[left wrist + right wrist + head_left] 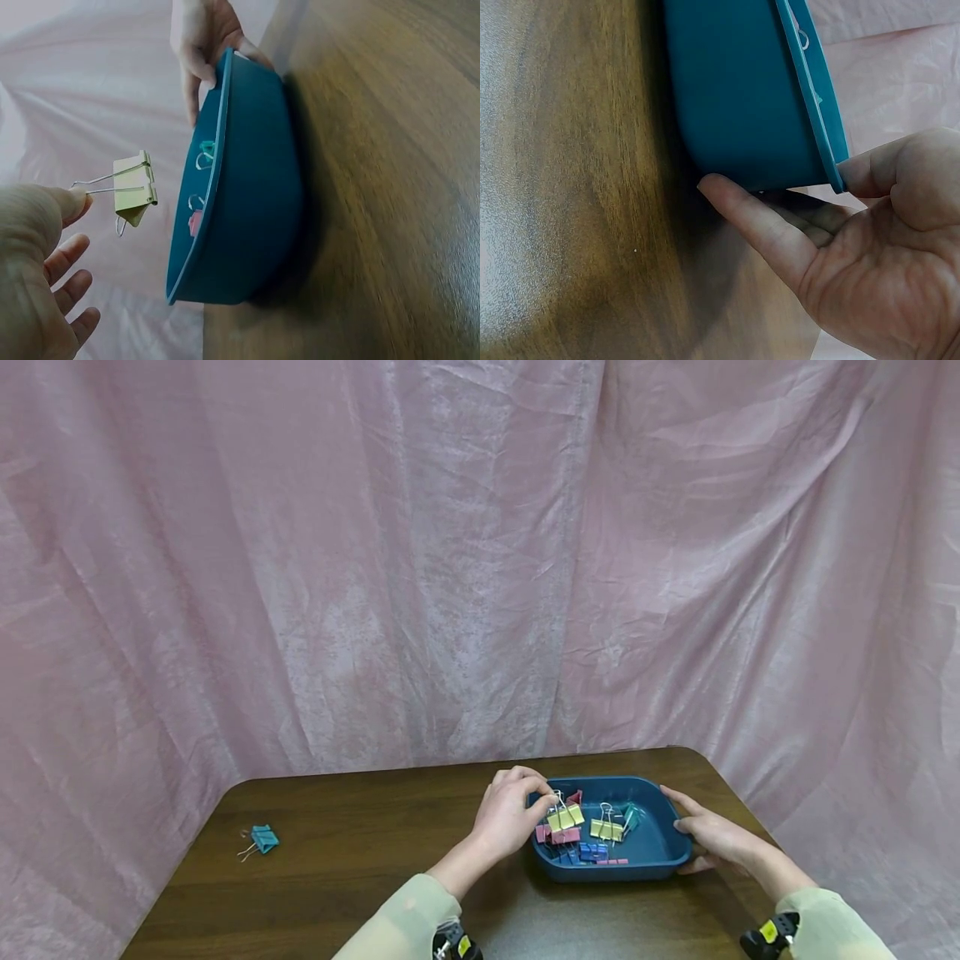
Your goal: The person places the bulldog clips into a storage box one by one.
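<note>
The left hand (504, 821) pinches the wire handle of a yellow clip (565, 816), a folded metal binder clip held just above the left end of the tray (660, 847); its other fingers hang loosely curled. The tray, a smooth teal plastic dish with rounded corners and a thin rim, sits near the right edge of the dark wood-grain table (352, 852) and holds more clips in pink, blue, yellow and teal. The right hand (715, 837) grips the tray's right end, thumb on the rim, fingers against the wall; 1 teal clip (262, 838) lies near the table's left edge, before a crumpled pink curtain (450, 568).
</note>
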Demonstrator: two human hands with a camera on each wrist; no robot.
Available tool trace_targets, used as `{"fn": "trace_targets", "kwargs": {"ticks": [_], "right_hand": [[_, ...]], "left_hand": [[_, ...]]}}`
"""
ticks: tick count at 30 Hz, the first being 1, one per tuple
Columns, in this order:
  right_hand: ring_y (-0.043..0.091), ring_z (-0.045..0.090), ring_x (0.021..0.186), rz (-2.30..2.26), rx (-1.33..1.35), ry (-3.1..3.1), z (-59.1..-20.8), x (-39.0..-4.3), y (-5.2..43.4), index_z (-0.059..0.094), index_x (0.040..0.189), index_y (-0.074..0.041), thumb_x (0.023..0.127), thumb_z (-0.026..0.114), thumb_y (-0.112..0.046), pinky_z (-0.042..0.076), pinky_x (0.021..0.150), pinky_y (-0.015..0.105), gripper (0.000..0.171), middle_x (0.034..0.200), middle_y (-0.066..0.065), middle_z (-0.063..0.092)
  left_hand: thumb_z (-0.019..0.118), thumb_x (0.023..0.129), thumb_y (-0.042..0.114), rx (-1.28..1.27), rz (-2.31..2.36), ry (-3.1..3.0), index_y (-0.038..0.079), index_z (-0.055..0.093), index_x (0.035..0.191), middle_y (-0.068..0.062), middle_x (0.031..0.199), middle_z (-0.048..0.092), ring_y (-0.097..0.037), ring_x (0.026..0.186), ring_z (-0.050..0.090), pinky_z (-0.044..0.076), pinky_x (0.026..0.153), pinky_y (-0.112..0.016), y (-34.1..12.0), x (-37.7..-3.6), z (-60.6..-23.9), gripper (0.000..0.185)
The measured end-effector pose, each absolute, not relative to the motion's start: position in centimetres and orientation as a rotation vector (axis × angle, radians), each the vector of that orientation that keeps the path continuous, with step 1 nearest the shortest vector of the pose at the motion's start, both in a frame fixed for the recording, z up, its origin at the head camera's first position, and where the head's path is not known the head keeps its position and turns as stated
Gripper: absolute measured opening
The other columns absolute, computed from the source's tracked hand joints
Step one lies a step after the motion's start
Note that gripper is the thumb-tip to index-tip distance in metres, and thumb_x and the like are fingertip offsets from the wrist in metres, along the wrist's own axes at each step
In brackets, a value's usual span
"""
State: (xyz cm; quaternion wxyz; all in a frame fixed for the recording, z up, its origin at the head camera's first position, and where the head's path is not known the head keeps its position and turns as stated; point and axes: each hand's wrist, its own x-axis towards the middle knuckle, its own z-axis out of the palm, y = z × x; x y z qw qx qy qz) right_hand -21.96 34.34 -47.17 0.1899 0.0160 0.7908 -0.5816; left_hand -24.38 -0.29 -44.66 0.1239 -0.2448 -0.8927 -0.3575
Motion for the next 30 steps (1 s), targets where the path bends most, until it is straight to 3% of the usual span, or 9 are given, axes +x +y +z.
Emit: {"fn": "trace_targets", "kwargs": {"ticks": [26,30], "right_hand": [[0.073,0.023,0.132,-1.633,0.036,2.228,-47.4,-21.9,34.4,-0.001,0.164,-0.012,0.104,0.033,-0.002,0.057,0.080,0.062,0.070,0.158,0.039,-0.009],[0.073,0.022,0.132,-1.622,0.043,2.238,-47.4,-21.9,34.4,0.000,0.164,-0.012,0.104,0.034,-0.003,0.057,0.080,0.062,0.070,0.158,0.039,-0.010]], "left_hand": [[0.072,0.096,0.038,-0.782,-1.053,-2.642,0.033,0.079,0.093,0.013,0.114,0.064,-0.013,0.112,0.051,0.044,0.098,-0.038,3.2,-23.6,-45.6,0.009],[0.073,0.094,0.044,-0.796,-1.015,-2.676,0.032,0.082,0.102,0.014,0.118,0.065,-0.014,0.113,0.051,0.043,0.097,-0.038,3.1,-23.6,-45.8,0.016]]}}
